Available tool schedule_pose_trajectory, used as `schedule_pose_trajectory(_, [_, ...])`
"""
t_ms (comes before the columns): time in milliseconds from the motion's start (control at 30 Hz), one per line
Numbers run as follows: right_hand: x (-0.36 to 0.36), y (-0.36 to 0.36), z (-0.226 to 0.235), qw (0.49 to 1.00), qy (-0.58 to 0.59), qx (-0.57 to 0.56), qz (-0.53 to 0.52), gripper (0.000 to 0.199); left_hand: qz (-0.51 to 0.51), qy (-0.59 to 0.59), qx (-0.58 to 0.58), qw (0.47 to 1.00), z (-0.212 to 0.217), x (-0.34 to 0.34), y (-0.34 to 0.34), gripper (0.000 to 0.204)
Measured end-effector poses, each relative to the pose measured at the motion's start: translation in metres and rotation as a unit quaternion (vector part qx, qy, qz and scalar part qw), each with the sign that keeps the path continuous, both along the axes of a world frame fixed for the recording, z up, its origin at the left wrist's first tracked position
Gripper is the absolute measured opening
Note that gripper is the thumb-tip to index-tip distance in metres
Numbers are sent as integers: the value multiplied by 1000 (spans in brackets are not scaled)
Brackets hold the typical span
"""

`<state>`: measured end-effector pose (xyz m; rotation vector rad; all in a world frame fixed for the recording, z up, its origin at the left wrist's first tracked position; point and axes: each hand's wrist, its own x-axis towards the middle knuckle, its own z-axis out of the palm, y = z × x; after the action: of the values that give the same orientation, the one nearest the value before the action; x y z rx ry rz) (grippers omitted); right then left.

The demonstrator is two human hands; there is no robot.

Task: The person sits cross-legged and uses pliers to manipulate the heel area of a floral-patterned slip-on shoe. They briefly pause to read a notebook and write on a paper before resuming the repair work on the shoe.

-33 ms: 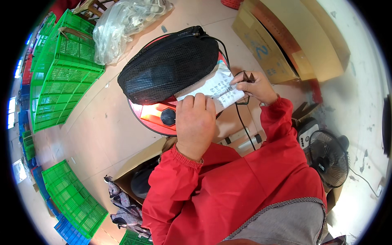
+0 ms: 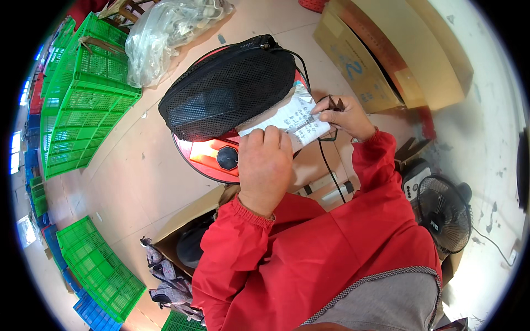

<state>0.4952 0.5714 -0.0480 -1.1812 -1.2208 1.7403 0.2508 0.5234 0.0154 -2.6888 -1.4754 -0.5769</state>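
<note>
A white sheet or small notebook with handwritten lines (image 2: 301, 116) lies against the near side of a black mesh bag (image 2: 232, 88). My left hand (image 2: 265, 168) is closed over its near left edge, fingers curled and thumb hidden. At its right edge, my right hand (image 2: 350, 117) pinches a dark brown tool with pointed ends (image 2: 334, 103), whose exact kind I cannot make out. Beside my left hand sits an orange thing with a black knob (image 2: 227, 158). Bag, paper and knob rest on a round red top (image 2: 190, 160).
Green plastic crates (image 2: 88, 110) stand at the left, with a clear plastic bag of items (image 2: 165, 38) beyond. Large cardboard boxes (image 2: 359, 60) are at the far right. A black fan (image 2: 444, 212) stands near my right side. A black cable (image 2: 327, 165) hangs beside the red top.
</note>
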Motion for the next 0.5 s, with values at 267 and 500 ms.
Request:
schedule_pose_trajectory(267, [-1, 1, 6, 1000, 8, 0, 6, 23, -22, -44, 24, 998, -9, 0, 3, 8])
schedule_pose_trajectory(500, [-7, -3, 17, 999, -52, 7, -7, 23, 5, -8, -9, 1000, -2, -1, -5, 20])
